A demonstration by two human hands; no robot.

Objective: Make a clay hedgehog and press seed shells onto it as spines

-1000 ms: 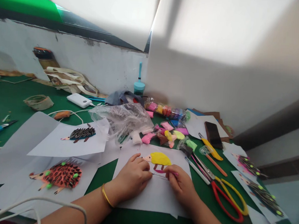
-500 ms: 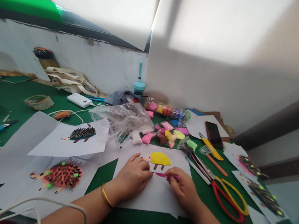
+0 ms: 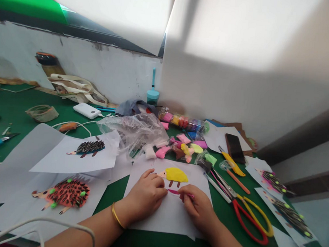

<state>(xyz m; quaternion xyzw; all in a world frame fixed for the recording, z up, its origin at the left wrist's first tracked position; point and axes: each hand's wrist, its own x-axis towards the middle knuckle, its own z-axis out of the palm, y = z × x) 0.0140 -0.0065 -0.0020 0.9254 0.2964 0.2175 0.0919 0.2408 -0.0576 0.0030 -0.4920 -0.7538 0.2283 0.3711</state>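
A clay hedgehog [image 3: 176, 175] with a yellow body, pale pink snout and brown legs lies on a white sheet of paper [image 3: 170, 222]. Just below its legs, my right hand [image 3: 199, 205] is closed around a magenta plastic clay knife [image 3: 172, 192], whose flat blade points left. My left hand [image 3: 148, 193] rests on the paper at the snout side, fingers bent together near the blade's tip. Whatever its fingertips hold, if anything, is hidden. A gold bangle [image 3: 118, 215] circles the left wrist.
Clay packets [image 3: 179, 151] and a clear plastic bag [image 3: 135, 130] lie beyond the paper. To the right are scissors [image 3: 250, 217], a yellow cutter [image 3: 234, 164] and a phone [image 3: 235, 148]. Finished hedgehog pictures [image 3: 67, 194] flank both sides. A white cable [image 3: 58, 222] crosses the left forearm.
My right hand and the magenta clay knife have shifted slightly left, toward my left hand. The left hand stays almost in place.
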